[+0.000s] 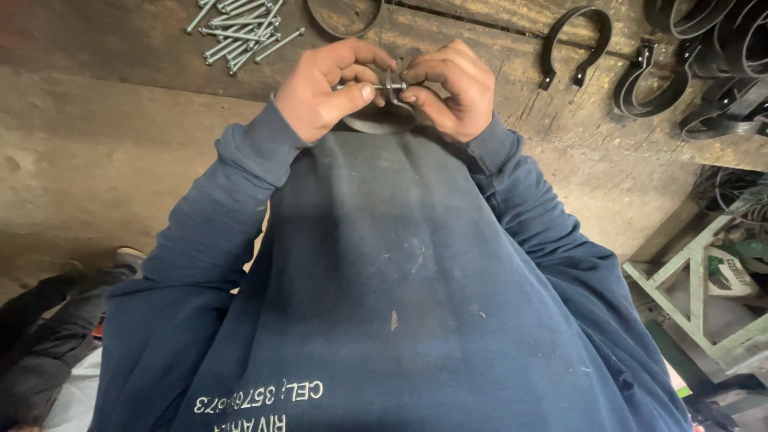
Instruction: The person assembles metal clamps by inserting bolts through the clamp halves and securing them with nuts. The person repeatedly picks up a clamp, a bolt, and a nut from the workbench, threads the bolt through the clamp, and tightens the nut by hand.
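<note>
From the head camera, the left hand (324, 90) pinched a bolt (370, 86) and the right hand (453, 88) clamped a dark metal clamp (382, 117) over the wooden bench (120, 160), just beside the chest. Keeping the bolt square to the clamp's ears would have helped it seat cleanly. Loose bolts (240, 30) lay at the bench's far left, spare clamps (704, 64) to the right; white lettering ran along the blue sweatshirt's hem (256, 404)

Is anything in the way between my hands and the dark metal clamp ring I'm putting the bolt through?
Nothing visible. Left hand and right hand already grip the dark metal clamp ring and silver bolt directly.
</note>
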